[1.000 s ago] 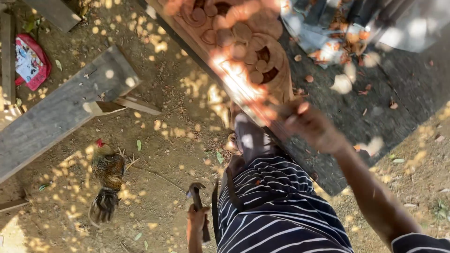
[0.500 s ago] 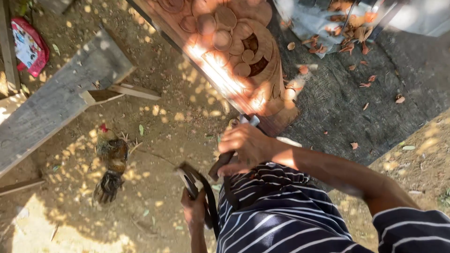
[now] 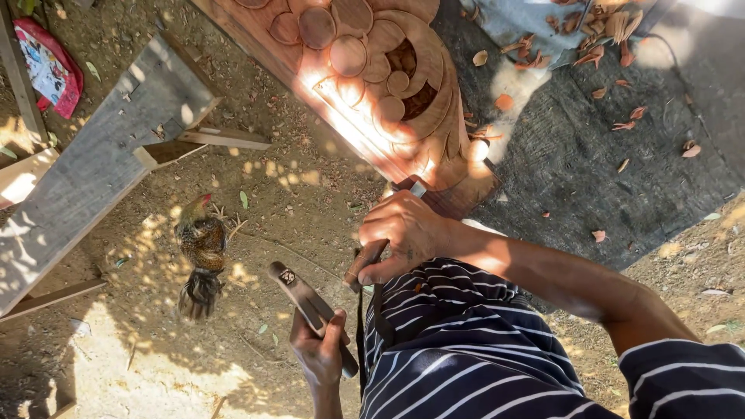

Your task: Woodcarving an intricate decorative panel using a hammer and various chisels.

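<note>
My right hand is closed around a wooden-handled chisel. Its metal tip touches the lower end of a reddish carved wood panel with round petal shapes. My left hand, low in the view, grips a dark wooden mallet whose head points up and to the left, apart from the chisel. A striped garment covers my lap and right arm.
A brown chicken stands on the dirt left of the mallet. A grey plank bench slants across the upper left, with a red cloth bag behind it. A dark mat strewn with wood chips lies to the right.
My right hand came down from the panel's end toward my lap with the chisel, then stayed. My left hand tilted the mallet head up and left. The chicken turned slightly.
</note>
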